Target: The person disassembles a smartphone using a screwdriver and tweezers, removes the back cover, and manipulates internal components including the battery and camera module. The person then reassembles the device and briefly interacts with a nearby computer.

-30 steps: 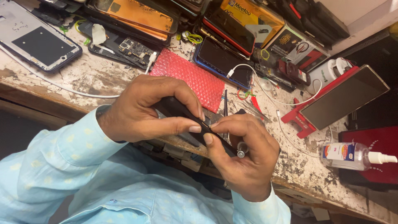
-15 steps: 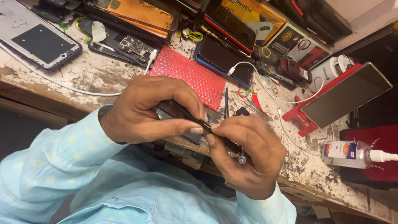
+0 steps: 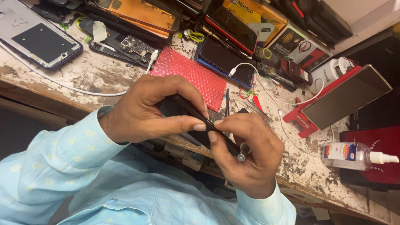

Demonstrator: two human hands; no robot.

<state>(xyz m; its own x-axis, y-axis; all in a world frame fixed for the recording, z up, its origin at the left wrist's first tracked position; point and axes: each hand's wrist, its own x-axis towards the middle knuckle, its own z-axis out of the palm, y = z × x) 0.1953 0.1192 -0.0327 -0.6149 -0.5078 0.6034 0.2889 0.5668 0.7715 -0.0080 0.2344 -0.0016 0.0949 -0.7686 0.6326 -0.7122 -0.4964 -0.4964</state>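
Barely shifted since a moment ago, your left hand (image 3: 150,110) and right hand (image 3: 246,156) stay clamped on the black phone (image 3: 196,121) over the workbench's (image 3: 91,75) near edge; you seem mid-prying, so ease along its edge next.

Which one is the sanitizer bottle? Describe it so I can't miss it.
Go to the right end of the worn workbench, beside the red stand propping a dark phone. The clear bottle lies on its side, the only transparent thing there, white pump nozzle pointing right.
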